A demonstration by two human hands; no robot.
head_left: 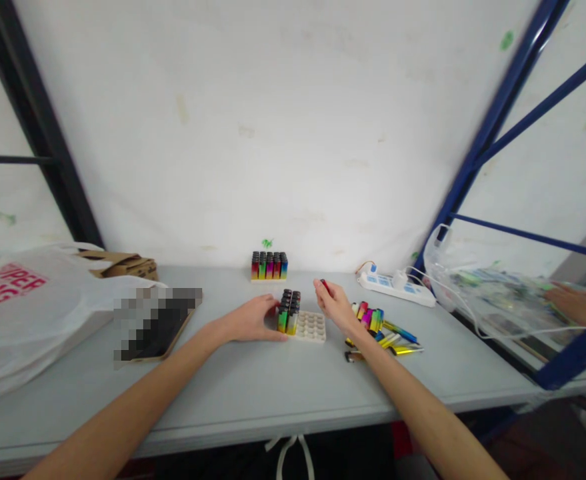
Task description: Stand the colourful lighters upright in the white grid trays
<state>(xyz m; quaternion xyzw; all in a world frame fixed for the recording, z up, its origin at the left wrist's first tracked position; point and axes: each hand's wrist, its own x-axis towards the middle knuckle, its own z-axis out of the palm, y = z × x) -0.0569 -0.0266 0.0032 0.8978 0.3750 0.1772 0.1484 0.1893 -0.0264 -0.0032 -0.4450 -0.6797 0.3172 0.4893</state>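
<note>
My left hand [253, 319] curves around the left end of a white tray with round holes [313, 327], its thumb along the front edge. Two rows of shiny multicoloured lighters [287, 319] with black tops stand upright in the tray's left part, beside my fingers. Just above the tray's right end, my right hand [333, 305] is closed around a lighter [325, 285]; only a small red and dark end shows. Under and beside my right forearm lies a loose pile of lighters [375, 321] in several metallic colours.
A full block of lighters [269, 265] stands near the wall. A power strip [397, 288] with cables lies back right. At left are a phone [165, 330], a white plastic bag [37, 307] and cardboard [127, 265]. Beyond the blue frame [477, 153], another person's hands [575, 303] show.
</note>
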